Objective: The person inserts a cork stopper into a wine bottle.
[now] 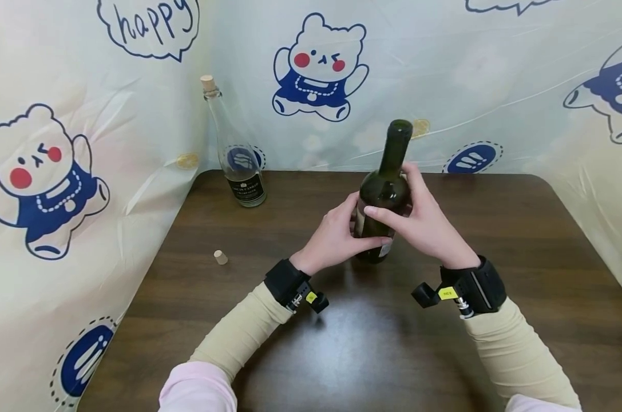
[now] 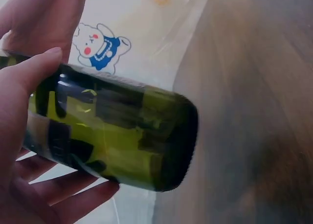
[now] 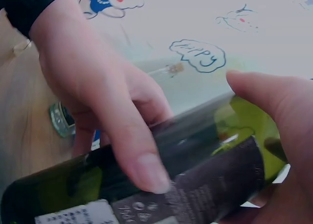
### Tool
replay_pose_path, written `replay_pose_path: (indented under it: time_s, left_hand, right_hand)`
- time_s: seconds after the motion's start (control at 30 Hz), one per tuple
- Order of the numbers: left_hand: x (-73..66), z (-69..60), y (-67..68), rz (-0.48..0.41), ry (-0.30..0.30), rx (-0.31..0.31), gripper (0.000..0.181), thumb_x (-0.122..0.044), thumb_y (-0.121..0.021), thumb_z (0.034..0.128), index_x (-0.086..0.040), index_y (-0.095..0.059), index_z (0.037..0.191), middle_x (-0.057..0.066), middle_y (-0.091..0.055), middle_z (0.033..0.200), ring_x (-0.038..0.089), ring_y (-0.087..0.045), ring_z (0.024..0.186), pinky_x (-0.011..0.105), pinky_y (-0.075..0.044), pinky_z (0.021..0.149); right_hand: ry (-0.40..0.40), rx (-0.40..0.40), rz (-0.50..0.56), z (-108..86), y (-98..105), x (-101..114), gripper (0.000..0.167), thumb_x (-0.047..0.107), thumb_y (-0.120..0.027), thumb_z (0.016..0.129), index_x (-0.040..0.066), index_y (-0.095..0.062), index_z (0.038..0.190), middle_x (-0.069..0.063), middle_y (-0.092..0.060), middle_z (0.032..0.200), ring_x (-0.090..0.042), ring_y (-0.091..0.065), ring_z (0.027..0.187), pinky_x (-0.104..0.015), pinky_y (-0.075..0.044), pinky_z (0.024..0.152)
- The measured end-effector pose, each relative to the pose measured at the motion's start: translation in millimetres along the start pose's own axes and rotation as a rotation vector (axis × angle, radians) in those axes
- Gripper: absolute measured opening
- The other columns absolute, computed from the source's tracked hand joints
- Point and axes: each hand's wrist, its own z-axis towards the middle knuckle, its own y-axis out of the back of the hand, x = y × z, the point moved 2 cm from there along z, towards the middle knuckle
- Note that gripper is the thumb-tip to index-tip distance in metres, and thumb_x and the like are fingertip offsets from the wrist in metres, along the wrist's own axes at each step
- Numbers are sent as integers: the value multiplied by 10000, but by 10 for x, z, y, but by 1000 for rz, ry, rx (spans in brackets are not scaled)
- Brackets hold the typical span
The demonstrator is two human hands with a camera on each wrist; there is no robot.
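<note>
Narrow-necked dark-green glass bottle (image 1: 385,191), right of centre, is gripped by left hand (image 1: 333,236) and right hand (image 1: 428,220); seemingly a positioning step, the next move calling for steadiness.

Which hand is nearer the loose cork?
Left. The left hand is right of the loose cork, gripping the green bottle; the right hand holds that bottle farther right.

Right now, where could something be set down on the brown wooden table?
Bare: the table's right side, beyond the right hand; front middle, between the beige sleeves. Crowded: over the centre, with the left hand and dark green glass bottle; back left, with the corked clear glass bottle.
</note>
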Motion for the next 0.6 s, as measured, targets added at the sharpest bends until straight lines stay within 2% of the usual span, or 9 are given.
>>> replay_pose_path:
  time_s: [0.23, 0.4, 0.6]
  left_hand:
    - [126, -73, -4, 30, 64, 59, 800, -438, -862, 812, -176, -433, 1435, -59, -619, 1211, 73, -603, 1004, 307, -518, 811]
    - [173, -105, -13, 36, 103, 92, 789, -417, -864, 815, -161, -428, 1422, -40, -637, 1204, 82, -621, 1027, 308, -521, 825]
    - [219, -119, -19, 36, 129, 111, 756, -385, -864, 825, -161, -426, 1400, -48, -647, 1156, 67, -633, 963, 297, -523, 789]
  right_hand:
    - [-30, 40, -46, -11, -51, -116, 703, 254, -791, 922, 289, -415, 1515, -13, -553, 1377, -243, -598, 1172, -529, -488, 949]
    - [-47, 66, -44, -26, -99, -196, 704, 274, -783, 928, 304, -402, 1520, -33, -554, 1400, -266, -611, 1170, -534, -498, 943]
    - [-39, 64, -53, -20, -139, -242, 703, 277, -783, 928, 269, -407, 1523, -36, -569, 1374, -246, -604, 1175, -530, -496, 954]
